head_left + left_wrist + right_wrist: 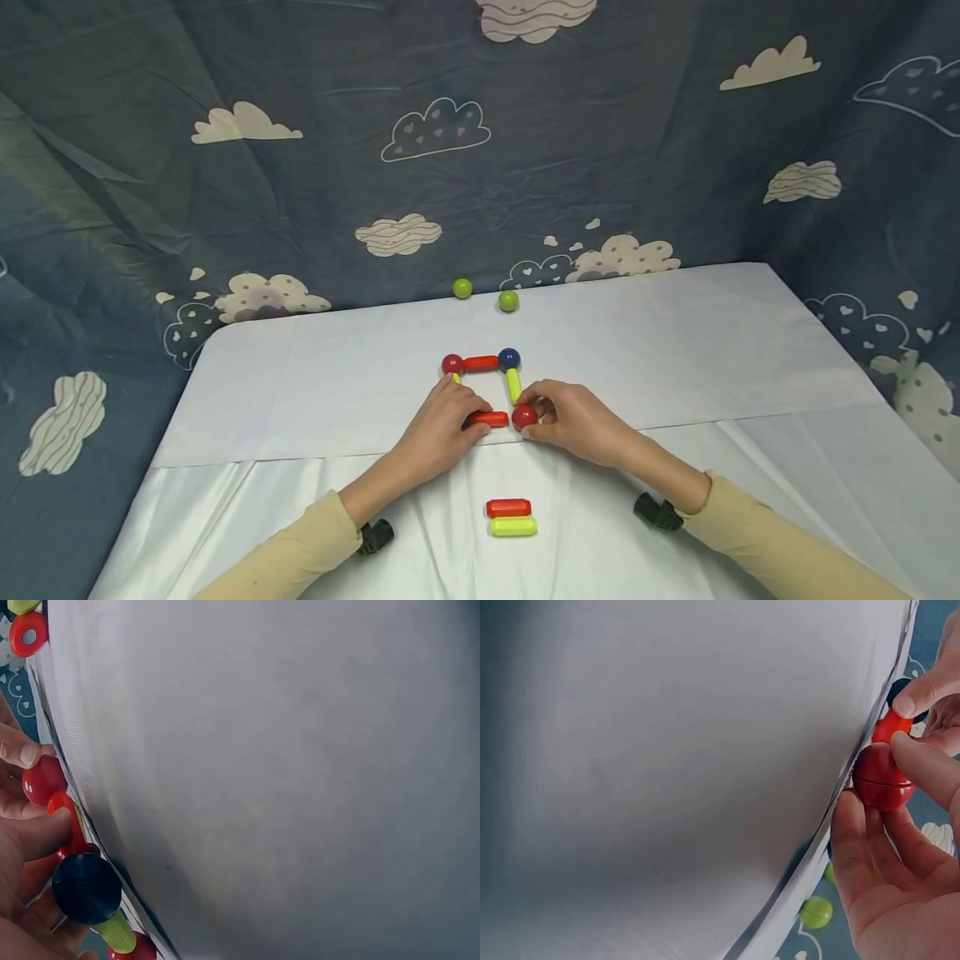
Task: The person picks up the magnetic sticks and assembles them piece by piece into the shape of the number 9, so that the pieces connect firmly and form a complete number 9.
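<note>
My left hand pinches a red rod between thumb and fingers; in the left wrist view a dark blue ball sits at its near end. My right hand grips a red ball at the rod's right end; whether they touch is unclear. Behind, another red rod joins a red ball and a blue ball. A yellow-green rod runs from that blue ball toward my right fingers. Another yellow-green rod is mostly hidden by my left hand.
Nearer the front of the white-covered table lie a red rod and a yellow-green rod, side by side. Two green balls rest near the back edge. A patterned dark cloth hangs behind.
</note>
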Motion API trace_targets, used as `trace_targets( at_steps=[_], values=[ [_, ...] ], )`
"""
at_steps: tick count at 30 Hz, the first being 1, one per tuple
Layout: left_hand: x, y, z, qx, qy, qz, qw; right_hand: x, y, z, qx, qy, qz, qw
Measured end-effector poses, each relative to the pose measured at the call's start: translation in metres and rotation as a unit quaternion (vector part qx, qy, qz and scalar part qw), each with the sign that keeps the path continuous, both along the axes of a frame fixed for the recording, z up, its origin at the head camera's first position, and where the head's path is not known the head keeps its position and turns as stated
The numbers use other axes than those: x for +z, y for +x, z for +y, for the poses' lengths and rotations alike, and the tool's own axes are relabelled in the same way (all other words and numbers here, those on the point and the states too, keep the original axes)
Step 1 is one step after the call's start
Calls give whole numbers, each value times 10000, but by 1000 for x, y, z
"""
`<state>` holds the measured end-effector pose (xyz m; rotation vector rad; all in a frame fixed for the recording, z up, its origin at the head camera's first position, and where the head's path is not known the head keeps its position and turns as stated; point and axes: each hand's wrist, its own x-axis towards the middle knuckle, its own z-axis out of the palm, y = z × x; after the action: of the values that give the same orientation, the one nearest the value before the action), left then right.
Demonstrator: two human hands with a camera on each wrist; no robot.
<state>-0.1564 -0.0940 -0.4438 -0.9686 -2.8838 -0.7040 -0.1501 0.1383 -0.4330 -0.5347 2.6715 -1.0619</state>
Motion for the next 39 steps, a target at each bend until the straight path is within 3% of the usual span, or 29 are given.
trace_targets(
  at_steps=[14, 39],
  values=[
    [-1, -1, -1, -114, 291, 75, 9995, 1, 2, -5, -66, 135, 62, 9999],
    [3, -1, -1, -86, 336, 42, 9994, 1, 2, -5, 17, 29, 248, 9997]
  ],
)
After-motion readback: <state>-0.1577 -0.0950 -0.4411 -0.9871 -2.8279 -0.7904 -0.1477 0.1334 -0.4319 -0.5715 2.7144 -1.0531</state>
